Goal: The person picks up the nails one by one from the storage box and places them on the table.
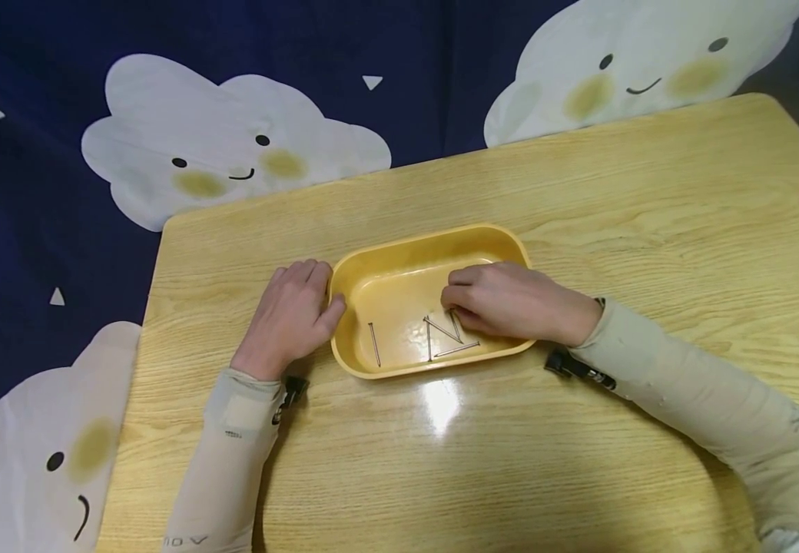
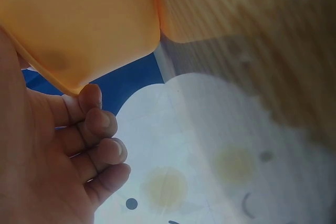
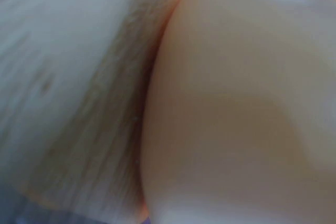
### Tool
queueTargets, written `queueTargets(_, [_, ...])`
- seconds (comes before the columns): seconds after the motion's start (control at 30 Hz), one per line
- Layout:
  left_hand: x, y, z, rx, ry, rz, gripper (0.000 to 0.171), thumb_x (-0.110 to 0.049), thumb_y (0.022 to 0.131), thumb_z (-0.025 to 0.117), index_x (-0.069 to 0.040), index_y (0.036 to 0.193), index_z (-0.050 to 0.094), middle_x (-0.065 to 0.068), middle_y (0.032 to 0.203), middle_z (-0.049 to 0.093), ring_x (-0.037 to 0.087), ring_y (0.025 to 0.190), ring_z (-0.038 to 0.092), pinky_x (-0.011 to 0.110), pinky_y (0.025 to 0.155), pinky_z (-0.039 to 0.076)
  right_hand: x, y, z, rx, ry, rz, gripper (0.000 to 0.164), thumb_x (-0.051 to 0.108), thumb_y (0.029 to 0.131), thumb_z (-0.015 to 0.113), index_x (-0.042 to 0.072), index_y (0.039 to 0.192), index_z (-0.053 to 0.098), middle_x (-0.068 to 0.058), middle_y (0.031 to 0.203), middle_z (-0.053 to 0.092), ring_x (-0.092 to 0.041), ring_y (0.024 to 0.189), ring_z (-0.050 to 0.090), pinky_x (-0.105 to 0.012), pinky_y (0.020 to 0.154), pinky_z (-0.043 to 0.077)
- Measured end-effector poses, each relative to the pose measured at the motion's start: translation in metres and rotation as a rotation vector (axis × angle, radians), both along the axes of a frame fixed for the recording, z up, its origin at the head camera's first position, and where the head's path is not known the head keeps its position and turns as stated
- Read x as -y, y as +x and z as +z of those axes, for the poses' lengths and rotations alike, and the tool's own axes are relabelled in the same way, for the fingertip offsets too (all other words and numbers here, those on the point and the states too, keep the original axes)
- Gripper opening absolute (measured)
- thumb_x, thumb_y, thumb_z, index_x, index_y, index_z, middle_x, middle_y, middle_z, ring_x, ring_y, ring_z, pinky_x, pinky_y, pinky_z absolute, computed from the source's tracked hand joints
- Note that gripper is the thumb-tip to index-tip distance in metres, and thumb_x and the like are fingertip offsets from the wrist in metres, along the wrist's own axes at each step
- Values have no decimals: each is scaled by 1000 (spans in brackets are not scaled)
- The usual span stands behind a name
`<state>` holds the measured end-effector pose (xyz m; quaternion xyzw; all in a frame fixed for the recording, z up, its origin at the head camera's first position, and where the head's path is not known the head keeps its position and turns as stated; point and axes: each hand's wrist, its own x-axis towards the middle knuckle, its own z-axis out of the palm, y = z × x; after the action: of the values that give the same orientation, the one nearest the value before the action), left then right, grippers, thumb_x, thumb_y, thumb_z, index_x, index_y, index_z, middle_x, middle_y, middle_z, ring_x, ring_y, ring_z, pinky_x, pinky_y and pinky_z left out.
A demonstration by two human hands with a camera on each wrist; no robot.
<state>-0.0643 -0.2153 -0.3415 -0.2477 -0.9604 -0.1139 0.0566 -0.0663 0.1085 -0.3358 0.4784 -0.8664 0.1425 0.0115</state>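
In the head view a yellow plastic tray (image 1: 406, 252) stands on the table. My left hand (image 1: 289, 315) grips its left end, thumb over the rim and fingers outside. The left wrist view shows those curled fingers (image 2: 107, 121) at the tray's rim. My right hand (image 1: 503, 299) reaches into the tray's right side with curled fingers. A nail (image 1: 455, 326) sticks out from between its thumb and fingers, partly hidden by the hand. Several other nails (image 1: 456, 349) lie on the tray floor close by, and a single nail (image 1: 375, 344) lies apart at the left.
The wooden table (image 1: 441, 476) extends around the tray on all sides. Behind it and along the left hangs a dark blue cloth (image 1: 434, 77) with white cloud prints. A black wrist-camera mount (image 1: 575, 367) sits under the right wrist, near the tray's front right corner.
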Motion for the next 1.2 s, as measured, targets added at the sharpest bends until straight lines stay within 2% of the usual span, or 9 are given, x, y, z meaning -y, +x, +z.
queueTargets(0.4, [0,1,0,10,5,2,25,-30,93,48,-7,84,50,6,73,46,28,71,46,40,73,37,-1,-2,-1,-19,-105,50,7,8,93,68,9,99,72,0,88,67,-11,79,62,-29,73,56])
queueTargets(0.7, [-2,1,2,37,6,13,25,-30,93,48,-6,86,51,7,75,47,28,73,46,39,73,38,-5,-2,5,5,-205,82,10,5,91,70,7,100,73,-2,93,71,-10,83,64,-29,76,57])
queueTargets(1.2, [-3,2,3,57,5,20,23,-28,92,48,-6,88,51,7,75,47,28,72,45,39,74,37,-9,-1,15,-9,-235,74,12,6,90,72,6,101,75,-2,94,72,-9,81,65,-26,73,58])
